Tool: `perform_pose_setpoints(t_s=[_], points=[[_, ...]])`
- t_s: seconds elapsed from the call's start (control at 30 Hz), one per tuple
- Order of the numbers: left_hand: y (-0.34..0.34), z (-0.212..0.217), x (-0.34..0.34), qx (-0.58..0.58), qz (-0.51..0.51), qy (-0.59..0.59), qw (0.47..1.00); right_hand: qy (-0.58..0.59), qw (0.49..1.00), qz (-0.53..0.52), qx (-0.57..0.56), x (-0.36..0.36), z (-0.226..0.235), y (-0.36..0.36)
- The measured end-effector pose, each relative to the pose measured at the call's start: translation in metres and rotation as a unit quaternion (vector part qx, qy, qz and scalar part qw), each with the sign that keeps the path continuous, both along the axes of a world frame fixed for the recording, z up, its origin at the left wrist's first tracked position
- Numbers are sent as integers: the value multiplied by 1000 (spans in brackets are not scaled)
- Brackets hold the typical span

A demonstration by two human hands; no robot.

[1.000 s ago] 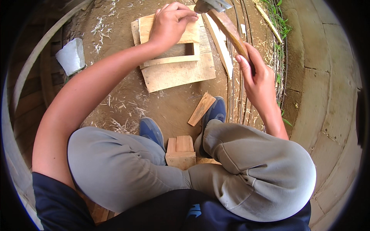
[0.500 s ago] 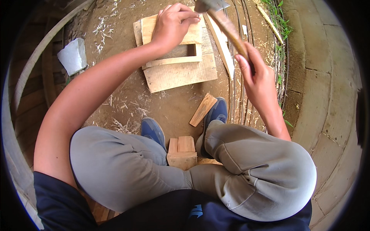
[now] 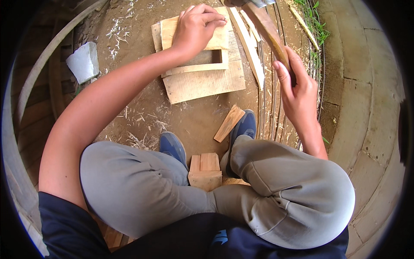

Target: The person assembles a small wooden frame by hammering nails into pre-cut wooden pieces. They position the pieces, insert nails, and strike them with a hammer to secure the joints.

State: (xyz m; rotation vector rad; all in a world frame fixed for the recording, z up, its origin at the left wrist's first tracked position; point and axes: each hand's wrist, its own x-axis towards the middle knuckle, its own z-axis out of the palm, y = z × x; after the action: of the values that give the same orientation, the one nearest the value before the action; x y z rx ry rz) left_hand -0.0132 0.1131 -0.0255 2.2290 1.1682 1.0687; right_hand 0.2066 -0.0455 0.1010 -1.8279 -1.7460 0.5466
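Note:
My left hand [image 3: 197, 31] rests over a small wooden box [image 3: 198, 68], thumb and fingertips pinched at the right part of its top board [image 3: 219, 39]. Whatever lies between those fingertips is too small to make out. A gap below the top board shows the box's dark inside. The box sits on a flat plank [image 3: 207, 88] on the ground. In my right hand [image 3: 299, 88] is the wooden handle of a hammer [image 3: 271, 32], raised to the right of the box. Its metal head is partly cut off by the upper edge of the picture.
Long wood strips [image 3: 248, 47] and dark rods [image 3: 276, 108] lie right of the box. A pale stone block [image 3: 83, 62] is at the left. Near my shoes are a loose wood piece [image 3: 229, 123] and a small wooden block [image 3: 205, 173]. Shavings litter the dirt.
My right hand has moved right with the hammer, and its head has shifted right and up, away from the left fingertips. My left hand keeps its pinch on the box.

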Motion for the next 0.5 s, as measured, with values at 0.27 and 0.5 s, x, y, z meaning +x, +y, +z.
perform_pose_setpoints(t_s=[0.27, 0.5], points=[[1, 0, -1, 6, 5, 14, 1000, -6, 999, -7, -54, -2, 9, 2], [-3, 1, 0, 4, 19, 24, 1000, -22, 998, 1, -57, -2, 5, 5]])
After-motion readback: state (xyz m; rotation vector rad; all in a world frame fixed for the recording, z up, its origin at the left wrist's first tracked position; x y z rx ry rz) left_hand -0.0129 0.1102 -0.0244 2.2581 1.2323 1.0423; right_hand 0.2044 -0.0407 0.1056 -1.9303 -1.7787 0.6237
